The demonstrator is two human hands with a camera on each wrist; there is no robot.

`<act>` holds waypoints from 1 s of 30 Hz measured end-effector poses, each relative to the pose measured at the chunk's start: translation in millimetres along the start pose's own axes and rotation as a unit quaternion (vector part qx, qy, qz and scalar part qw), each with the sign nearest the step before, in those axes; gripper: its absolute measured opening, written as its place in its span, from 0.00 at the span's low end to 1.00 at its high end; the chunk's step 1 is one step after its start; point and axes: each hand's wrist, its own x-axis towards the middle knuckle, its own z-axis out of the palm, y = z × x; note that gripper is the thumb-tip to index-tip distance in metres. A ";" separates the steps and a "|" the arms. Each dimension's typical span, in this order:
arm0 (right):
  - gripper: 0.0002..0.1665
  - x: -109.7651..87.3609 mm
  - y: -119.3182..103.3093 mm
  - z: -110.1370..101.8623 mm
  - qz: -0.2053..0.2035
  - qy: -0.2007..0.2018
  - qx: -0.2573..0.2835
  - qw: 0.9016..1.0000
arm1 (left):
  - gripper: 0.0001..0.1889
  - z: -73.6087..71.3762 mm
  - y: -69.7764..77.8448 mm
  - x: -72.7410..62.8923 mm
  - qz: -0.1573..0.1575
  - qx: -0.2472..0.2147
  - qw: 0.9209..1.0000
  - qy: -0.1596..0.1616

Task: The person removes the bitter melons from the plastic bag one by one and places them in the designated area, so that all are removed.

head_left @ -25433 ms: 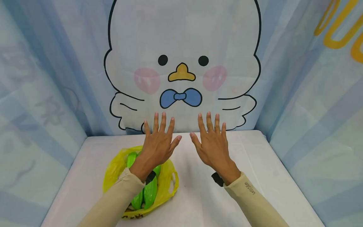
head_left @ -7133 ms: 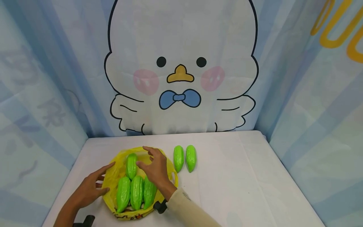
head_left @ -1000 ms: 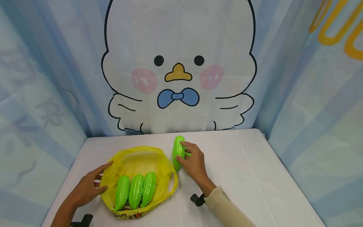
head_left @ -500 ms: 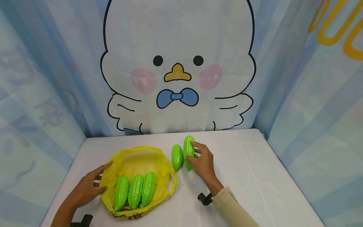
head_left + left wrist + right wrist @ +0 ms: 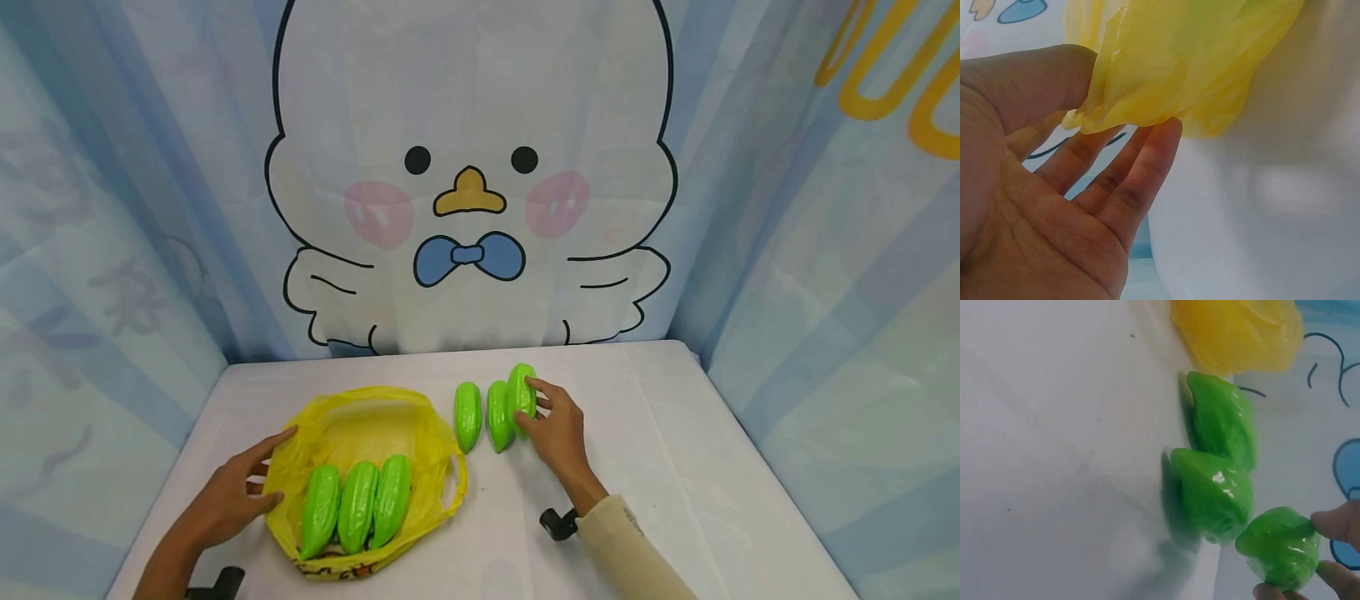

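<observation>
My right hand [image 5: 558, 427] pinches a green bitter melon [image 5: 522, 395] between thumb and fingers, at the right of two others. In the right wrist view, the held bitter melon [image 5: 1279, 547] appears raised off the table. A left bitter melon [image 5: 468, 417] and a middle bitter melon [image 5: 498, 414] lie side by side on the white table. My left hand [image 5: 228, 493] holds the left edge of a yellow plastic bag [image 5: 386, 417]. Three bitter melons [image 5: 358, 507] lie in a row inside the bag. Up close, thumb and fingers lie around the bag's edge [image 5: 1147, 94].
The white-clothed table [image 5: 637, 467] runs back to a curtain [image 5: 480, 108] with a cartoon bird on it. Patterned curtains also hang at both sides. The bag's loop handle [image 5: 454, 483] sticks out toward the right.
The bitter melon at the back of the bag has been taken out. My right hand has carried it rightward past the two on the table. The left hand stays at the bag.
</observation>
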 end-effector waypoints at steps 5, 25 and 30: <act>0.36 4.0 10.7 -1.9 0.016 -0.003 -0.012 1.000 | 0.51 -1.0 -0.3 0.0 0.005 -0.002 1.000 -0.001; 0.36 12.0 37.5 -2.0 0.048 -0.020 -0.058 0.997 | 0.50 0.4 -2.3 0.7 0.006 -0.005 1.000 -0.001; 0.35 12.6 38.7 -2.8 0.053 -0.026 -0.058 0.997 | 0.49 -0.1 -1.6 0.4 0.004 -0.004 1.000 -0.001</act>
